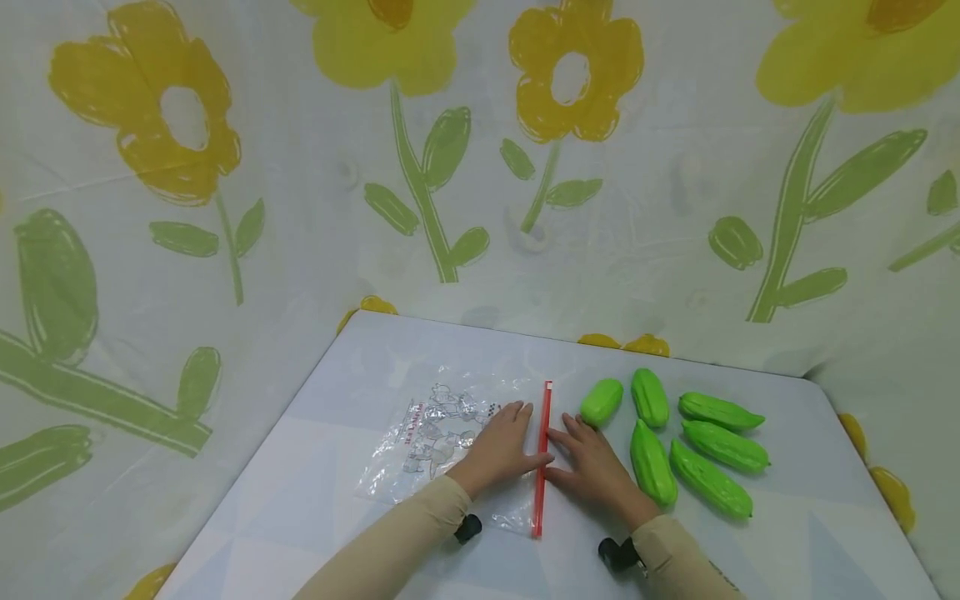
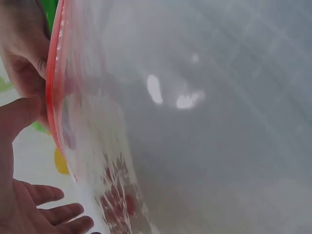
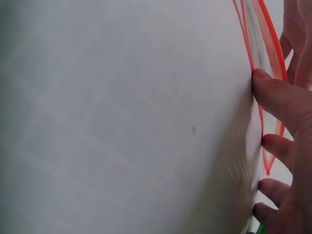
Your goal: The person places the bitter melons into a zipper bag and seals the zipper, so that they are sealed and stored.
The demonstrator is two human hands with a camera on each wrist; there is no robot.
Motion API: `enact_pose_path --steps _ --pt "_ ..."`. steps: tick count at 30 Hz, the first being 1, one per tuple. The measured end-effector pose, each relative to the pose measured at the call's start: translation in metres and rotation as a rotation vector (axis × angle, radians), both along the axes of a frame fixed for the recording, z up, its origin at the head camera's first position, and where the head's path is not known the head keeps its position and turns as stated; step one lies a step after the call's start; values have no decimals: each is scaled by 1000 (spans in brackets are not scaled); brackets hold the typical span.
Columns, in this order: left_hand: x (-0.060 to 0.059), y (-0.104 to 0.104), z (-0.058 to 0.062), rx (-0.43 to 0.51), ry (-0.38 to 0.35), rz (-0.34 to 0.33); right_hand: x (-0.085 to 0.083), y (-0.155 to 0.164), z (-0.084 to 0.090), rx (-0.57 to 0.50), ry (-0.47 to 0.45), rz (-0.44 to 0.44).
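Observation:
A clear plastic zip bag [image 1: 450, 454] with printed line drawings lies flat on the table, its red zip edge [image 1: 542, 458] towards the right. My left hand [image 1: 506, 442] rests over the bag, thumb reaching to the red edge and the other fingers extended. From the other side, my right hand [image 1: 592, 462] touches that edge with its fingertips. In the right wrist view, the right thumb [image 3: 280, 97] and fingers lie along one red strip, with a second red strip spaced apart from it. The left wrist view shows the left fingers [image 2: 63, 214] spread beside the bag.
Several bright green, ridged, vegetable-shaped pieces [image 1: 708, 479] lie right of the bag, one [image 1: 602, 402] close to the right fingertips. The white table [image 1: 315, 400] ends at a flower-printed curtain [image 1: 622, 275] behind and at both sides.

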State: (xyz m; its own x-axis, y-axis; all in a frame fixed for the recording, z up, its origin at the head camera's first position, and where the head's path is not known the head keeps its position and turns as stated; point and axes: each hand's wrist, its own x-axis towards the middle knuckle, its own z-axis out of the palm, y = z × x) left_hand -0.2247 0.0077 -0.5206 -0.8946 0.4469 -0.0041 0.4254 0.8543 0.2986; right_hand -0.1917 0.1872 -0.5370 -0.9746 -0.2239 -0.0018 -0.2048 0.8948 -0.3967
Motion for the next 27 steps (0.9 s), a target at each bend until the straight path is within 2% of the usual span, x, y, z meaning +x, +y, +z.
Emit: enact_pose_path --steps 8,19,27 --pt "1 3 -3 -24 12 16 -1 -1 -1 -17 1 18" --pt "-2 -8 1 22 71 -96 -3 3 -4 -4 -26 5" --pt "1 -12 -2 -24 123 -142 -3 1 -5 6 -26 -4"
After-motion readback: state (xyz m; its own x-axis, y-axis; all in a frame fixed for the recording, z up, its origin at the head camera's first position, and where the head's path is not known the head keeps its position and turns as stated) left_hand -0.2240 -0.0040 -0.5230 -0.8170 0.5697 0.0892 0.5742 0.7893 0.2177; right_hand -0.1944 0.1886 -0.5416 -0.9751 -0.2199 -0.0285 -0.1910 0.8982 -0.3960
